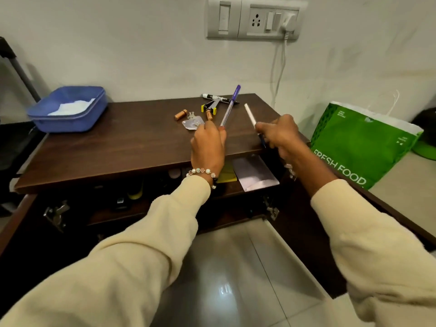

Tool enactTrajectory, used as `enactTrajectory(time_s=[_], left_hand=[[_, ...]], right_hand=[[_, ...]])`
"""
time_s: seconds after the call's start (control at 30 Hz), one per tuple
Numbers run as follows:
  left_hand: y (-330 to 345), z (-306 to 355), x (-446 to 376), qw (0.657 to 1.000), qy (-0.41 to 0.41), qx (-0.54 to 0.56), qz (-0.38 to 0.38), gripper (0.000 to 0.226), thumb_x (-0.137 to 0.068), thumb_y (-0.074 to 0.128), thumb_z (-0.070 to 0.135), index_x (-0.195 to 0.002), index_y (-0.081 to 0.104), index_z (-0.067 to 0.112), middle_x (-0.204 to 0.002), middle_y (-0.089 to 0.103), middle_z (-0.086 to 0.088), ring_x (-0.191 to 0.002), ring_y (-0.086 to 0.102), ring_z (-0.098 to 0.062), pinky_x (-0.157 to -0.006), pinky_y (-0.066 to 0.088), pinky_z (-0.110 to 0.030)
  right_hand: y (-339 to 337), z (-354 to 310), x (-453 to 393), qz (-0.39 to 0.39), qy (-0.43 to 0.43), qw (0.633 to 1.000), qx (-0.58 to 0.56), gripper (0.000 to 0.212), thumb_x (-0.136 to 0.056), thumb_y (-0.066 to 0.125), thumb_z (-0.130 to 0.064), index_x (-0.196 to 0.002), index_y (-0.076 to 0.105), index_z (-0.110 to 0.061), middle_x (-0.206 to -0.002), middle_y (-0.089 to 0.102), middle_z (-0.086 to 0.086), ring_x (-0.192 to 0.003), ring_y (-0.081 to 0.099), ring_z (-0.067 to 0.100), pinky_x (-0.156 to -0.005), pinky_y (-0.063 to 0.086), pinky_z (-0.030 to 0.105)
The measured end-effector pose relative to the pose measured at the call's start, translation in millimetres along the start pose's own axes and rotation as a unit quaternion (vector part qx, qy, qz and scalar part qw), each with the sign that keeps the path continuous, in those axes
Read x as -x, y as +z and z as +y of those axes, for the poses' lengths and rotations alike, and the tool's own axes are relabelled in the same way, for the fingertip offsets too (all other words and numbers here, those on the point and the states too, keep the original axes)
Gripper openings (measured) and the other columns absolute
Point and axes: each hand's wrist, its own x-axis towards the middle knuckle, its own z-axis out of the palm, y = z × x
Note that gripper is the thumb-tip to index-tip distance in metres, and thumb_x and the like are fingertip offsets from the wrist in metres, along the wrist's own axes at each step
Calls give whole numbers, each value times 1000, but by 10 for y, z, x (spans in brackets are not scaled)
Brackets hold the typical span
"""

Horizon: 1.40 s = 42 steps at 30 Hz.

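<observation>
While both sleeves are reaching in over the front edge of the cabinet top [118, 142], the left hand [207, 147] is gripping a purple pen [230, 107] by its lower end, fingers curled round the barrel. The pen is slanting up and away over the right half of the cabinet top, cap end highest. The right hand [280, 133] is clutching a white pen [250, 115] in a closed fist. It is pointing up and leftward, and its dark tip is sticking out below the fist at the cabinet top's front edge. The two pens are hanging near each other, apart.

Near the cabinet top's back edge a marker [218, 97] is lying, with a yellow-tipped tool [208, 106] just in front of it. Two batteries [180, 114] and a foil packet [192, 123] are lying just beyond the left knuckles. A blue tub [68, 109] holding a white cloth [70, 107] is sitting at the cabinet top's left back corner. Under its front edge a yellow pad [227, 173] and a pale sheet [254, 173] are showing. A green bag [361, 142] is standing past its right end.
</observation>
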Motion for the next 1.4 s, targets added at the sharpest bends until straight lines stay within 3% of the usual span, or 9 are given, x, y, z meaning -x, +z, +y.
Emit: enactTrajectory(time_s=[0.2, 0.33, 0.53, 0.7, 0.8, 0.9, 1.03, 1.2, 1.4], left_hand=[[188, -46, 633, 970, 77, 216, 85, 12, -93, 57, 9, -91, 63, -1, -86, 57, -6, -72, 46, -8, -64, 33, -8], [514, -328, 1299, 969, 52, 241, 20, 13, -94, 55, 11, -92, 62, -1, -86, 59, -10, -76, 47, -4, -71, 33, -4], [911, -951, 2242, 974, -20, 162, -158, 15, -96, 53, 16, -92, 62, 5, -87, 60, -10, -77, 55, -17, -69, 42, -25], [1084, -1246, 2473, 947, -124, 50, -292, 22, -98, 48, 18, -107, 62, 4, -106, 63, -13, -101, 57, -29, -77, 32, -21], [1249, -1360, 2402, 923, -204, 15, -326, 23, -97, 49, 20, -103, 63, 2, -100, 66, -17, -95, 63, -33, -84, 49, -32], [1500, -1495, 2230, 894, -297, 58, -331, 27, -88, 55, 25, -91, 64, 0, -81, 69, -23, -74, 69, -38, -75, 58, -42], [1982, -1776, 2003, 879, -375, 72, -285, 41, -79, 54, 42, -78, 66, 3, -73, 69, -22, -68, 70, -37, -66, 60, -43], [2042, -1498, 1612, 845, -447, 154, -249, 23, -91, 61, 11, -90, 63, -12, -94, 66, -21, -62, 70, -35, -42, 56, -32], [2237, -1383, 1479, 837, -469, 186, -212, 8, -88, 62, 0, -93, 64, -7, -93, 61, -14, -73, 70, -41, -60, 60, -46]], right_hand=[[-326, 471, 416, -98, 15, 924, -369, 5, -84, 65, -4, -82, 60, -2, -63, 68, 8, -51, 63, 14, -43, 44, 16], [-330, 1007, 584, -136, 29, 897, -420, 9, -85, 59, 4, -90, 58, -3, -74, 72, 12, -65, 70, 20, -56, 55, 20], [-168, 1848, 709, -260, 108, 923, -264, 16, -79, 61, 11, -95, 58, 7, -87, 71, 20, -82, 71, 31, -71, 59, 32], [98, 2316, 644, -358, 184, 915, -26, 8, -80, 63, 12, -85, 59, 6, -92, 66, 29, -87, 67, 38, -68, 60, 32], [340, 2493, 510, -357, 216, 907, 51, 8, -79, 67, 8, -84, 61, 5, -84, 66, 24, -73, 67, 31, -61, 59, 30], [631, 2577, 345, -315, 211, 923, 62, 14, -78, 70, 5, -88, 61, 5, -75, 65, 17, -57, 66, 22, -51, 57, 27], [1048, 2591, 90, -259, 167, 949, 73, 19, -76, 72, 6, -74, 55, -3, -77, 61, 16, -68, 64, 29, -53, 57, 34], [1432, 2607, -181, -208, 139, 958, 143, 25, -73, 79, -6, -69, 55, -5, -78, 64, 17, -69, 67, 29, -65, 59, 43], [1589, 2686, -294, -162, 23, 945, 282, 47, -77, 75, -16, -117, 54, -4, -118, 58, 17, -112, 56, 35, -83, 49, 36]])
